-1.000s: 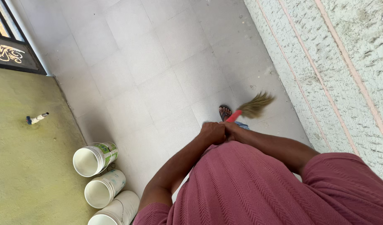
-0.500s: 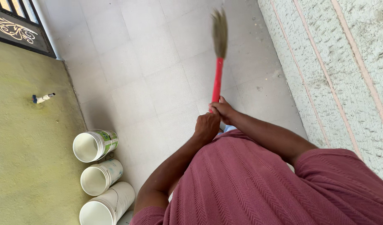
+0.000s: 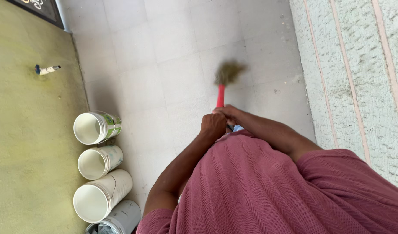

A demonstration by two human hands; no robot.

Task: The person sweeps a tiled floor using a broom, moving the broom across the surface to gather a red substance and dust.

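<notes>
I am looking down past my dark pink shirt (image 3: 259,190) at a pale tiled floor (image 3: 164,65). Both my hands meet in front of my waist, each grip clenched around the red handle of a short broom (image 3: 220,93). My left hand (image 3: 213,126) sits nearer my body, my right hand (image 3: 227,113) just above it. The straw head, blurred, points away over the tiles. White buckets (image 3: 95,128) lie on their sides along a green wall (image 3: 30,143) to my left; a rough pale wall (image 3: 355,65) rises on my right.
</notes>
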